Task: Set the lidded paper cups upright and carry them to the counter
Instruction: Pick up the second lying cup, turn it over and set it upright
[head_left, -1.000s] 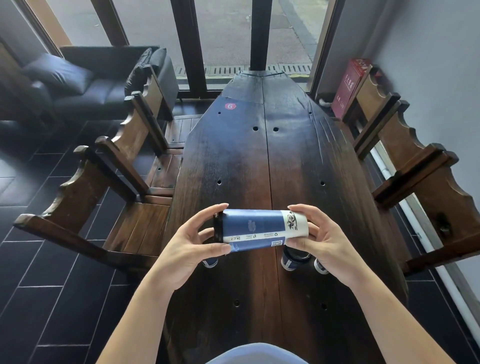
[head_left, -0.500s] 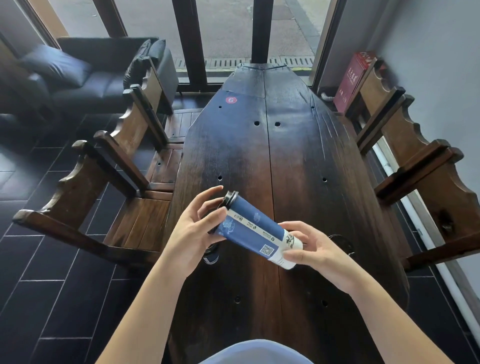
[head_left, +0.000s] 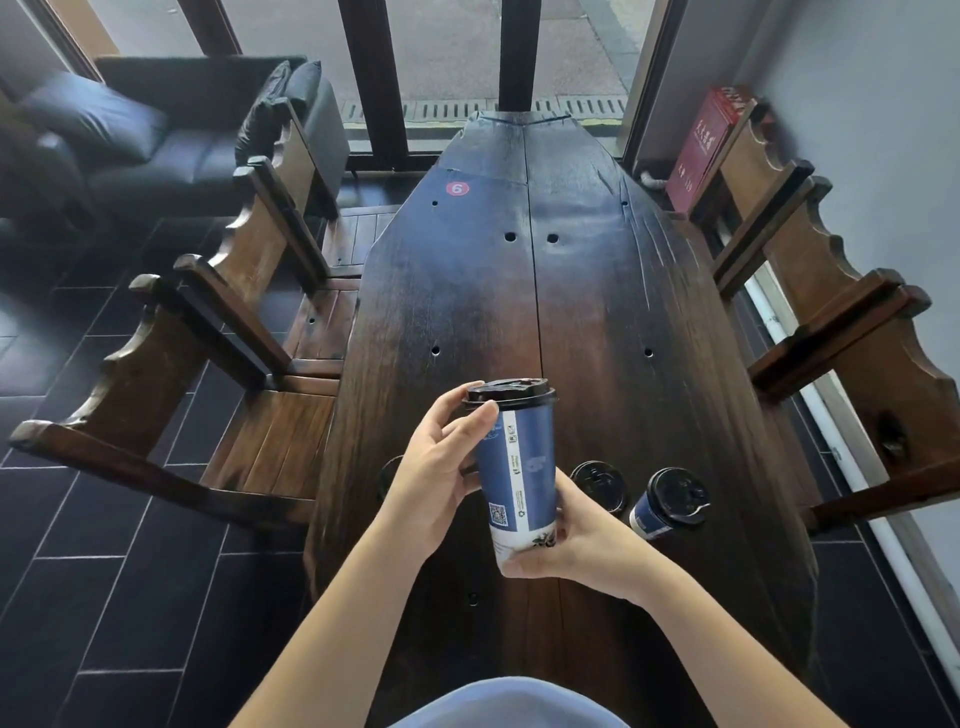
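Observation:
A tall blue paper cup (head_left: 519, 467) with a black lid is held upright above the near end of the dark wooden table (head_left: 519, 291). My left hand (head_left: 439, 467) grips it near the lid and upper side. My right hand (head_left: 576, 540) holds its white base. Two more lidded blue cups stand on the table to the right: one (head_left: 600, 483) right behind my right hand, another (head_left: 670, 501) further right. A dark lid edge (head_left: 387, 475) shows behind my left wrist, mostly hidden.
Heavy wooden chairs (head_left: 218, 374) flank the table on the left, and others (head_left: 857, 332) on the right. A black sofa (head_left: 171, 135) sits at the far left. A red box (head_left: 701, 145) leans by the window. Dark floor tiles surround the table.
The cup went from lying sideways between my hands to tilted, then upright. My left hand stayed at the lid end and my right at the base. The cups on the table came into view.

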